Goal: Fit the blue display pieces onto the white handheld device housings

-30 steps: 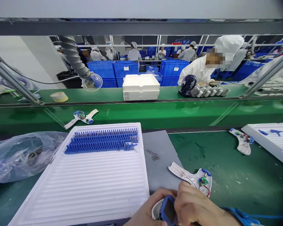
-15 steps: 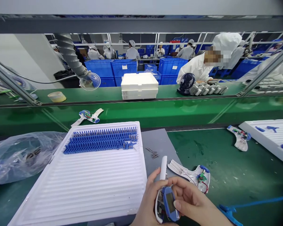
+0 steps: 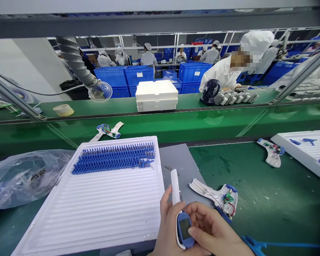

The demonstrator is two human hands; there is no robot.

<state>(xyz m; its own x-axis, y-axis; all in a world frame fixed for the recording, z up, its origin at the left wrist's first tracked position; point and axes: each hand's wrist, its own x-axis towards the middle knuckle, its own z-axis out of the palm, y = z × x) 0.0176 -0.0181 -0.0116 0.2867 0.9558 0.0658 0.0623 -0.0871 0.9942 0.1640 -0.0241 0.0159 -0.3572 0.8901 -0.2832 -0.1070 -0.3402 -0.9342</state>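
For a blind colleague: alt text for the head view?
The left hand and right hand hold a white and blue device with a screen over a grey mat. A white tray of blue parts lies left of it, an open shell right.

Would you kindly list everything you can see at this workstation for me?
Ribbed tray: one, white, centre-left.
Blue parts: many, blue, rows at tray's far end.
Open device: one, white and blue, on grey mat.
Plastic bag: one, clear, far left.
Foam stack: one, white, beyond the conveyor.
Fan: one, black, right of foam stack.
Crates: several, blue, background.
Handheld device: one, white and blue, bottom centre.
Left hand: one, bare, gripping it from the left.
Right hand: one, bare, thumb on its blue face.
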